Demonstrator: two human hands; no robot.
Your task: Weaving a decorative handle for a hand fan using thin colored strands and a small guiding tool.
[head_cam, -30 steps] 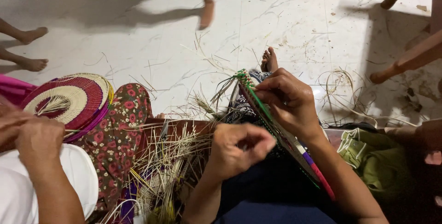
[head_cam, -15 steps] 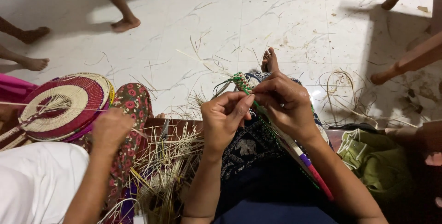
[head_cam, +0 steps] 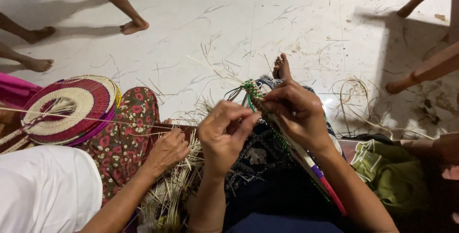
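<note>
Here, woven disc (head_cam: 287, 137) edge-on across the lap. Right hand (head_cam: 299, 113) pinches its green-braided rim; left hand (head_cam: 224, 135), just beside, pinches a thin straw strand. Disc probably light, stiff, brittle at the rim. Loose straw (head_cam: 177, 185) left of disc.

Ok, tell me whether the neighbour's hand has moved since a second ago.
Yes. The neighbour's hand has moved right, away from the round woven fan, down into the straw pile.

Woven piece (head_cam: 306, 161) partly behind right hand (head_cam: 296, 113)
</note>
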